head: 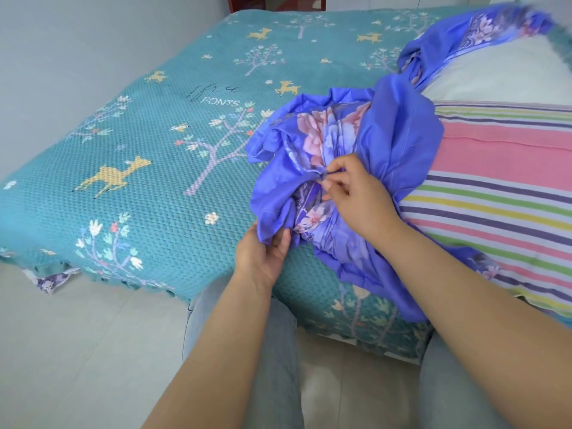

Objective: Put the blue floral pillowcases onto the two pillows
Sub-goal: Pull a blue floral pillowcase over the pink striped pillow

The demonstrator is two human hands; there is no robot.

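A blue floral pillowcase (pixel 334 140) lies bunched at the left end of a striped pillow (pixel 501 181) on the bed. My right hand (pixel 356 193) pinches a gathered fold of it near the middle. My left hand (pixel 266 252) grips its lower left edge, thumb on the fabric. Behind, a second blue floral pillowcase (pixel 458 41) is draped along the far edge of a white pillow (pixel 507 72). The striped pillow's left end is hidden under the bunched cloth.
The bed carries a teal bedspread (pixel 139 144) with deer and tree patterns, open to the left of the pillows. Its near edge hangs beside my legs (pixel 272 351). Pale tiled floor (pixel 77 351) lies below.
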